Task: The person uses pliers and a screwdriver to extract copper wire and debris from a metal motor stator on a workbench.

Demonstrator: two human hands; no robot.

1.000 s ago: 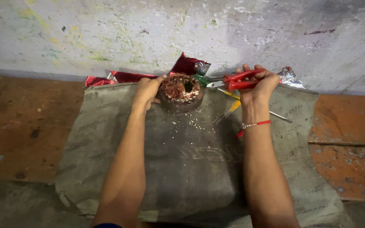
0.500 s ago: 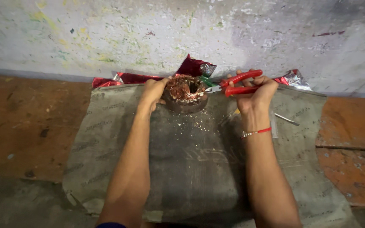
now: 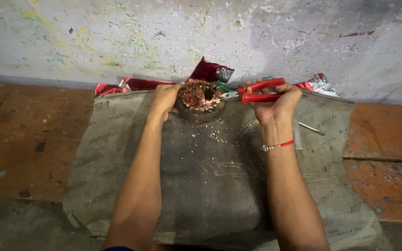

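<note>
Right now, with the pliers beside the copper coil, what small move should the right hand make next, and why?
Probably close the pliers on a copper strand. The right hand holds their red handles, and the tips point at the coil, which the left hand steadies on the cloth. Copper bits lie just below the coil, which suggests wire is being cut out.

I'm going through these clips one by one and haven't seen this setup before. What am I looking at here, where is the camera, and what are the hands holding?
There is no machine: the camera sits on a person's head and looks down at their two bare arms. The left hand steadies a round metal part packed with copper windings. The right hand, with a red thread at the wrist, has its grip closed on red-handled pliers whose tip points at the windings. Everything rests on a grey sack cloth, dusted with copper scraps. Crumpled red foil wrappers lie by the paint-flecked wall.
</note>
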